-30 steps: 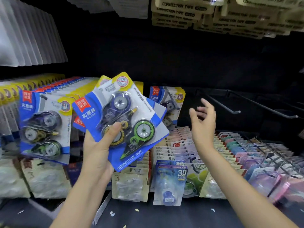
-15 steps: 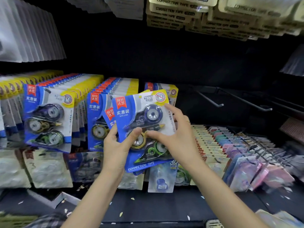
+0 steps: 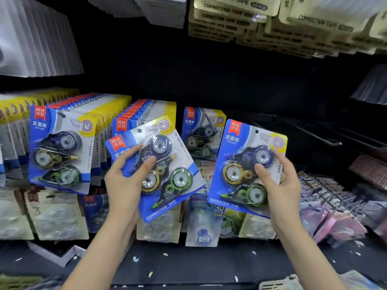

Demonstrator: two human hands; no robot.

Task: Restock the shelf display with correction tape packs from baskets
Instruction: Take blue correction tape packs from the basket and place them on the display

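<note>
My left hand [image 3: 125, 185] grips a blue correction tape pack [image 3: 167, 176], tilted, with its thumb across the blister; a second pack may lie behind it. My right hand [image 3: 278, 185] holds another blue correction tape pack [image 3: 236, 164] upright, thumb on the front, fingers behind its right edge. Both packs hang in front of the display hooks. Behind them, rows of the same packs hang on pegs: a full left row [image 3: 60, 151], a middle row [image 3: 144, 114], and a short row [image 3: 201, 132] with few packs.
Bare metal pegs [image 3: 326, 141] stick out at the right. Beige correction tape packs [image 3: 240, 19] hang overhead. Lower rows hold clear-bagged packs [image 3: 56, 216] and pastel packs [image 3: 326, 206]. A basket corner [image 3: 278, 284] shows at the bottom right, beyond the dark shelf ledge [image 3: 188, 264].
My right hand came in, took one pack off the bundle in my left hand and carried it to the right. The two packs are now apart.
</note>
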